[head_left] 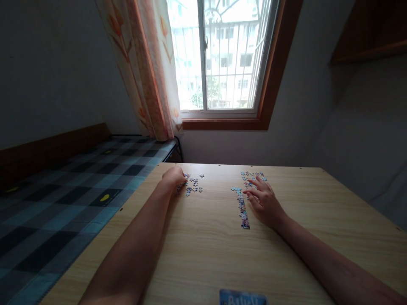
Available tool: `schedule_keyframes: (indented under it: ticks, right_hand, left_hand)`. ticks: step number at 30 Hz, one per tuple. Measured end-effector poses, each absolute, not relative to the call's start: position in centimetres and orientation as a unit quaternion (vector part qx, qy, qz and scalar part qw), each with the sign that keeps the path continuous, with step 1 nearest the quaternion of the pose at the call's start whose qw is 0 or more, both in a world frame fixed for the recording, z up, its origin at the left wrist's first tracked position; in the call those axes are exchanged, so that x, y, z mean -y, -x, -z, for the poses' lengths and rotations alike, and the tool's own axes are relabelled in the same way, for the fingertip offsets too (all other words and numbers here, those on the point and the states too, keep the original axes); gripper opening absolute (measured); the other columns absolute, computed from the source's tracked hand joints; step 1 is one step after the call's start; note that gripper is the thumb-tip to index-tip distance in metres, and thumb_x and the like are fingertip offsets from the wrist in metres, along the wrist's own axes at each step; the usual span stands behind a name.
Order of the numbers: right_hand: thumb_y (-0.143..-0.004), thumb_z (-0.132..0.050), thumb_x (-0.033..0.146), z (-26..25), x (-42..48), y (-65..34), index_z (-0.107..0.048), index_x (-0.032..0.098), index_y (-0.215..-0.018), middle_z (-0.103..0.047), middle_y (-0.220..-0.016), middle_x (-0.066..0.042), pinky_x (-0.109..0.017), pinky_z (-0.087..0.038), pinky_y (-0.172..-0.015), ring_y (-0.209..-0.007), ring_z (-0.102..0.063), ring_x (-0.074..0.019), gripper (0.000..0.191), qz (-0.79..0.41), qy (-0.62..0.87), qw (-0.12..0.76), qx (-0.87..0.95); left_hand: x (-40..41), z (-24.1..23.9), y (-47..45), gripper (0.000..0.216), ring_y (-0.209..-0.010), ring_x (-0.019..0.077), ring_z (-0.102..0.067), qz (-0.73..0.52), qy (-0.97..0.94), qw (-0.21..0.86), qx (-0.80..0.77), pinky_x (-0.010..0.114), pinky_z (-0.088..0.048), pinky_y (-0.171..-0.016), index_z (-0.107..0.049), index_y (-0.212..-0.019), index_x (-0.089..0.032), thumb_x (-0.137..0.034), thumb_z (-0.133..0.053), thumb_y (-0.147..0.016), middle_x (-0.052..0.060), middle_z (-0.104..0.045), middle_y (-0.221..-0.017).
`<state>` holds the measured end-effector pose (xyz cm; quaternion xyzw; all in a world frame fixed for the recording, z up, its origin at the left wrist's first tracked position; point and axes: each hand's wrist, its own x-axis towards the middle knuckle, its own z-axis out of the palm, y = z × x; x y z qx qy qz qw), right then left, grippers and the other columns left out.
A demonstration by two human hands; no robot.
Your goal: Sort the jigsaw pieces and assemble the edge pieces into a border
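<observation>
Small jigsaw pieces lie on a light wooden table (206,250). My left hand (174,176) is curled at the left edge of a loose cluster of pieces (193,184), fingers pinched down among them. My right hand (263,199) rests flat with fingers spread, fingertips touching a second scatter of pieces (252,176). Just left of it runs a joined strip of pieces (242,209), pointing toward me. What the left fingers hold is hidden.
A blue box or card (243,298) sits at the table's near edge. A bed with a blue checked cover (63,203) lies along the left side. Behind the table are a barred window (222,55) and a patterned curtain (149,72).
</observation>
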<state>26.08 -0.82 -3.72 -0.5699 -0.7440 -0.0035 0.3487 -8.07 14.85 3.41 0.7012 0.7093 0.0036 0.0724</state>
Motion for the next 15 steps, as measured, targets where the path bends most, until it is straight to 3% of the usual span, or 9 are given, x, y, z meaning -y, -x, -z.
schedule_keyframes:
  ticks: [9,15]
  right_hand:
    - [-0.097,-0.046,0.031,3.7,0.8,-26.1,-0.078,0.024,-0.102,-0.059,-0.142,-0.012,-0.066,-0.025,-0.117,-0.146,-0.035,-0.0355,0.033,-0.001,0.566,0.349,0.747]
    - [-0.097,-0.046,0.03,3.6,0.8,-26.0,-0.077,0.025,-0.104,-0.062,-0.14,-0.009,-0.067,-0.023,-0.117,-0.147,-0.035,-0.0346,0.032,-0.012,0.567,0.335,0.753]
  left_hand:
    - [-14.7,-5.7,8.6,0.018,-0.062,0.0174,-0.058,-0.077,-0.709,0.159,-0.683,0.026,-0.038,-0.057,-0.072,-0.065,-0.015,-0.031,-0.08,-0.068,0.002,-0.063,-0.056]
    - [-12.5,-8.1,4.6,0.03,-0.056,0.0127,-0.05,-0.132,-0.745,0.243,-0.607,0.025,-0.034,-0.052,-0.076,-0.08,-0.014,-0.043,-0.077,-0.073,0.001,-0.063,-0.063]
